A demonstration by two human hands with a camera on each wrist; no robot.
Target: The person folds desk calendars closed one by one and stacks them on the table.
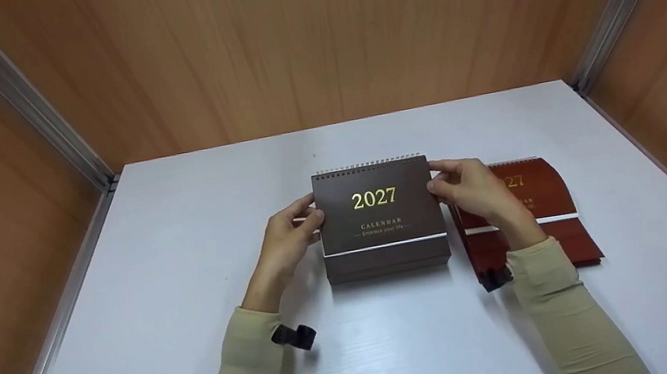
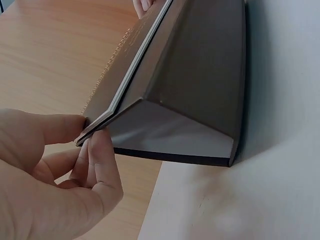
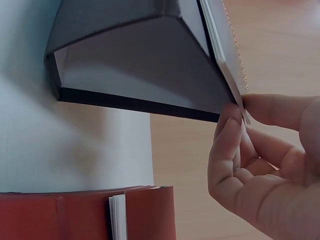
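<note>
A dark brown desk calendar (image 1: 378, 213) with gold "2027" lettering and a wire spiral along its top stands upright in the middle of the white table. My left hand (image 1: 288, 236) pinches its left edge, thumb on the front. On the opposite edge, my right hand (image 1: 467, 188) pinches it the same way. The left wrist view shows the calendar's folded stand (image 2: 195, 70) as a hollow wedge, with my left thumb and fingers (image 2: 102, 160) on the page edge. From the right wrist, the stand's open end (image 3: 135, 65) faces the camera.
A red 2027 calendar (image 1: 539, 190) lies to the right, partly hidden beneath my right hand and wrist. Wood-look panels (image 1: 313, 40) with metal corner rails enclose the white table (image 1: 188, 266) at the back and both sides. Dark wrist devices (image 1: 294, 337) sit at both cuffs.
</note>
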